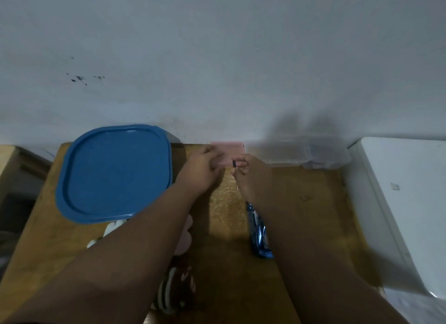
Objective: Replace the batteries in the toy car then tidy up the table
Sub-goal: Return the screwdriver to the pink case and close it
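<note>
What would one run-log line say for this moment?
left hand: at pink object, grip unclear | right hand: pinches small dark piece | blue packet: under right forearm

Wooden table (pixel 301 203) — blue-lidded container (pixel 115 174), blue packet (pixel 259 232)

Bare wood of the table (pixel 311 198) lay open on the right, between the blue packet (pixel 259 237) and the white unit (pixel 410 203) flanking that edge. A blue lid (pixel 113 174) filled the back left. A pink object (pixel 228 149) and a clear box (pixel 306 155) lined the wall (pixel 217 58), closing off the rear.
</note>
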